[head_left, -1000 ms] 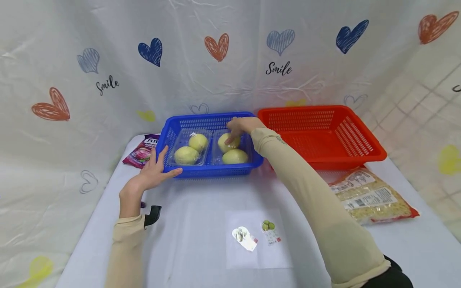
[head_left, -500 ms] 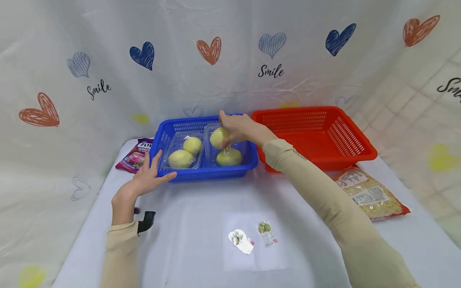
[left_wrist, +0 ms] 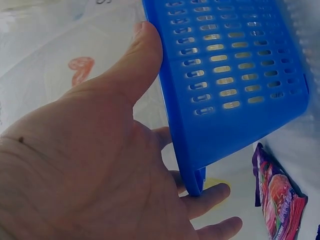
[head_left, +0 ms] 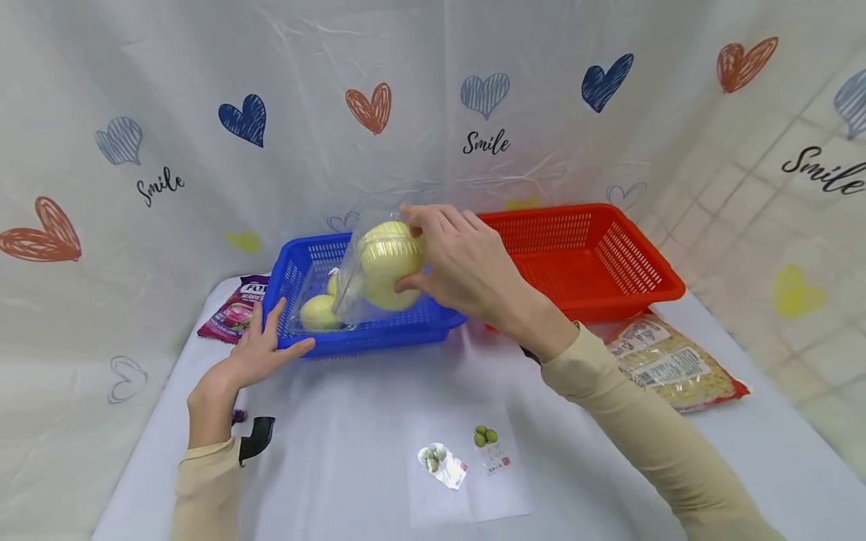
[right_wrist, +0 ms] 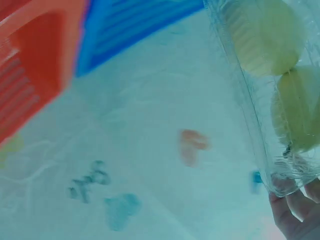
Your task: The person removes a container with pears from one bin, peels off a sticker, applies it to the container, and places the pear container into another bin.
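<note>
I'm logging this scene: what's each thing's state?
blue basket: upright
red basket: upright
raised clear box: tilted, two fruits inside
other clear box: in blue basket, partly hidden
left hand: spread, touching blue basket
right hand: gripping raised clear box
purple packet: lying down
red-edged bag: lying down
label sheet: lying flat
backdrop: hanging

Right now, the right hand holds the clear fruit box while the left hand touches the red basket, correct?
Not quite: the left hand touches the blue basket, as the left wrist view shows. The right hand does hold the clear fruit box.
</note>
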Demonstrator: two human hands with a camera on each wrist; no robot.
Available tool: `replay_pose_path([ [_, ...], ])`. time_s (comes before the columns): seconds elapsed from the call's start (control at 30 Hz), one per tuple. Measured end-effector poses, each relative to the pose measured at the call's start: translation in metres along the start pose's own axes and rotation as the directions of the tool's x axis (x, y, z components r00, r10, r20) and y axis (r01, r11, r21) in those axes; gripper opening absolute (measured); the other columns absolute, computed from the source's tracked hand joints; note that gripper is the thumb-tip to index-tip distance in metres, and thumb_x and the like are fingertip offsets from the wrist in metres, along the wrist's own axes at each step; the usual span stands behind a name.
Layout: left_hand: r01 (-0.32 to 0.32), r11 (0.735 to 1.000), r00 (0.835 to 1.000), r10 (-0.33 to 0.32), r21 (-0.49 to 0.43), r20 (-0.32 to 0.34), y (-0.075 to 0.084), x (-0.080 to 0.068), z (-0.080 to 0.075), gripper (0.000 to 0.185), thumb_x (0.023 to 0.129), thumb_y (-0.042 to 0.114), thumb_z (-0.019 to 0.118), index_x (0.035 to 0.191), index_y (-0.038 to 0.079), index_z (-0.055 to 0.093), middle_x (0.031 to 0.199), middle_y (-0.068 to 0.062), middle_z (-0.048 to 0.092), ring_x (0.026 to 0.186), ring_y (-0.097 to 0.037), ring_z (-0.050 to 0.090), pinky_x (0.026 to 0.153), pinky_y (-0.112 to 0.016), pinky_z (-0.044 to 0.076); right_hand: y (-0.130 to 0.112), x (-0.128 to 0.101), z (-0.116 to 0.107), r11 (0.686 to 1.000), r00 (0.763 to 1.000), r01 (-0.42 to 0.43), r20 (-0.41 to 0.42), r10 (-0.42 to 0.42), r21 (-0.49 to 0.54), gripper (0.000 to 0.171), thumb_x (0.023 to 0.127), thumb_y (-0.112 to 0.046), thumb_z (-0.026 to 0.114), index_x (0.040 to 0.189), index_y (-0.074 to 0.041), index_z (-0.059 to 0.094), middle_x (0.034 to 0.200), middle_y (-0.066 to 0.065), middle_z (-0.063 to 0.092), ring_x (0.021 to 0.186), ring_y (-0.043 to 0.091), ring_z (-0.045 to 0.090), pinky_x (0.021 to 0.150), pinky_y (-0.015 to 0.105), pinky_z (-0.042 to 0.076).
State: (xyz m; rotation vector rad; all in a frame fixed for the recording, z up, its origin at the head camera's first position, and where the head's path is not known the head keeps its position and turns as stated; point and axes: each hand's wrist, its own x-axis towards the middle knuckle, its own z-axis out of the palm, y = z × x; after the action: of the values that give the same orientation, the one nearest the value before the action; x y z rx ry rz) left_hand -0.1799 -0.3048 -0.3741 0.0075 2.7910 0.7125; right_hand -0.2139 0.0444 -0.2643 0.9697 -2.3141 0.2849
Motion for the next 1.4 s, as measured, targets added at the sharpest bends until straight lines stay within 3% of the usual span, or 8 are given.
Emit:
replay_pose_path([
  [0.13, -0.004, 1.000, 1.000, 0.004, 0.007, -0.006, -0.002, 0.000, -0.001, 0.112, 0.094, 0.069, 0.055, 0.164, 0.012, -0.011, 0.164, -0.035, -0.025, 0.146, -0.072, -0.004, 0.109, -0.088, 0.008, -0.026, -0.021, -0.015, 0.991, 0.994, 0.109, -0.021, -0.108, 0.080, 0.075, 0.072, -0.055, 0.089, 0.122, -0.007, 0.060, 0.131, 0.003, 0.068, 0.106, 0.018, 0.066, 0.082, 0.028, 0.057],
  [0.33, -0.002, 1.000, 1.000, 0.002, 0.001, 0.001, -0.001, 0.000, -0.002, 0.111, 0.094, 0.068, 0.055, 0.165, 0.013, -0.011, 0.164, -0.034, -0.026, 0.147, -0.070, -0.005, 0.110, -0.088, 0.009, -0.054, -0.041, 0.000, 0.958, 0.957, 0.092, 0.241, -0.160, 0.273, 0.073, 0.072, -0.070, 0.080, 0.115, -0.018, 0.053, 0.105, -0.010, 0.072, 0.077, 0.006, 0.057, 0.061, 0.020, 0.045],
  [0.53, 0.008, 1.000, 1.000, -0.008, 0.004, 0.003, 0.001, 0.000, -0.007, 0.110, 0.095, 0.069, 0.053, 0.165, 0.014, -0.012, 0.164, -0.032, -0.028, 0.148, -0.069, -0.006, 0.110, -0.088, 0.009, -0.066, -0.046, 0.045, 0.908, 0.799, -0.064, 0.566, -0.203, 0.415, 0.067, 0.074, -0.074, 0.077, 0.105, -0.023, 0.047, 0.070, -0.011, 0.048, 0.061, 0.004, 0.045, 0.054, 0.021, 0.033],
  [0.83, 0.029, 1.000, 0.999, -0.029, -0.001, 0.014, 0.004, -0.005, -0.008, 0.109, 0.094, 0.071, 0.052, 0.165, 0.014, -0.008, 0.165, -0.030, -0.028, 0.150, -0.067, -0.005, 0.113, -0.086, 0.007, -0.064, -0.046, 0.115, 0.835, 0.636, -0.241, 0.730, -0.249, 0.495, 0.059, 0.089, -0.067, 0.067, 0.118, -0.017, 0.055, 0.085, -0.006, 0.060, 0.076, 0.009, 0.057, 0.066, 0.023, 0.047],
  [1.0, 0.029, 1.000, 1.000, -0.029, -0.001, 0.005, 0.009, -0.008, -0.007, 0.105, 0.095, 0.068, 0.053, 0.166, 0.015, -0.004, 0.166, -0.029, -0.027, 0.152, -0.063, -0.010, 0.117, -0.082, 0.002, -0.056, -0.054, 0.129, 0.788, 0.632, -0.287, 0.725, -0.272, 0.545, 0.053, 0.097, -0.060, 0.060, 0.125, -0.016, 0.056, 0.109, -0.001, 0.071, 0.100, 0.012, 0.067, 0.089, 0.028, 0.056],
  [1.2, -0.148, 0.989, 0.989, 0.148, 0.002, 0.023, 0.028, -0.034, -0.022, 0.075, 0.099, 0.053, 0.060, 0.158, 0.015, 0.034, 0.171, -0.026, -0.008, 0.156, -0.054, -0.013, 0.118, -0.082, 0.001, -0.030, -0.081, 0.098, 0.769, 0.714, -0.308, 0.670, -0.203, 0.561, 0.038, 0.106, -0.044, 0.052, 0.125, -0.012, 0.059, 0.121, 0.003, 0.073, 0.114, 0.018, 0.069, 0.100, 0.038, 0.057],
  [1.3, -0.300, 0.946, 0.941, 0.314, -0.119, 0.128, 0.038, -0.049, -0.028, 0.049, 0.100, 0.044, 0.063, 0.144, 0.024, 0.053, 0.172, -0.011, 0.020, 0.161, -0.040, 0.007, 0.122, -0.074, 0.017, -0.010, -0.107, 0.078, 0.832, 0.736, -0.274, 0.662, -0.141, 0.482, 0.024, 0.105, -0.035, 0.059, 0.114, -0.014, 0.062, 0.109, -0.001, 0.071, 0.101, 0.014, 0.068, 0.093, 0.035, 0.059],
  [1.4, -0.396, 0.879, 0.849, 0.460, -0.265, 0.258, 0.047, -0.054, -0.029, 0.041, 0.100, 0.033, 0.066, 0.141, 0.032, 0.056, 0.160, 0.005, 0.044, 0.155, -0.025, 0.034, 0.123, -0.058, 0.034, 0.001, -0.129, 0.065, 0.902, 0.729, -0.185, 0.670, -0.141, 0.391, 0.023, 0.099, -0.032, 0.069, 0.112, -0.014, 0.064, 0.107, -0.001, 0.068, 0.098, 0.013, 0.064, 0.090, 0.035, 0.059],
])
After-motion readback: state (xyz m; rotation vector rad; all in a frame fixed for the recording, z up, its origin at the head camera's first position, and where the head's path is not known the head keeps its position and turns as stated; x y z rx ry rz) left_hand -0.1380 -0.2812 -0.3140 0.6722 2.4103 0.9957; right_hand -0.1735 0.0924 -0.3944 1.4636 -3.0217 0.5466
